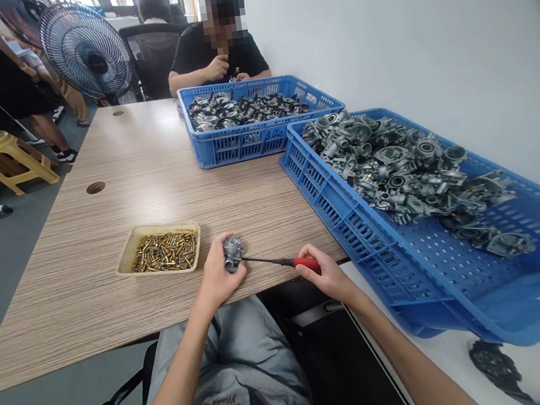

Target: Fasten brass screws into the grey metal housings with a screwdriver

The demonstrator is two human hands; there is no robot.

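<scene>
A cardboard tray of brass fittings (pixel 159 249) lies at ten o'clock from the left hand (pixel 217 273), whose curled fingers steady a die-cast carburetor body (pixel 233 254) firmly. The closed right hand (pixel 326 269) holds a red-handled screwdriver (pixel 305 263) level, tip at the casting; a blue crate of castings (pixel 333 224) sits at two o'clock.

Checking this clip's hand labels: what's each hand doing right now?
Left hand: closed, holding a die-cast metal housing.
Right hand: closed, holding a red-handled screwdriver.
</scene>
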